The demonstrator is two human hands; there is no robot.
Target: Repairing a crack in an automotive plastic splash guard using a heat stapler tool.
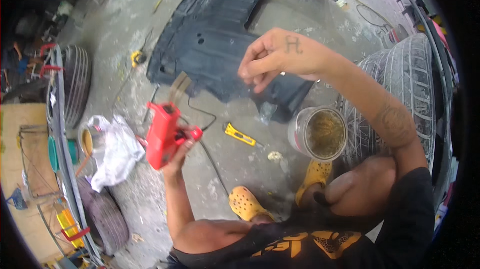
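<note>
My left hand (181, 158) is wrapped round the lower part of a red corded power tool (162, 136), which is tilted upward. A flat, brownish tip at its upper end is smeared by motion. Over a large black moulded plastic panel (210, 34) hangs my right hand (280, 56), its thumb and fingers drawn together in a pinch. Whether something small sits between those fingertips is hidden. The panel lies on the concrete floor, with a wide cut-out on its far right side. A yellow utility knife (240, 134) rests on the floor nearer to me.
A round tub (295, 134) with brownish contents stands beside stacked tyres (400, 79) at right. A white plastic bag (120, 149) lies at left near more tyres (102, 214) and a metal rack (65, 119). The tool's black cord (212, 164) runs near my yellow clogs (245, 203).
</note>
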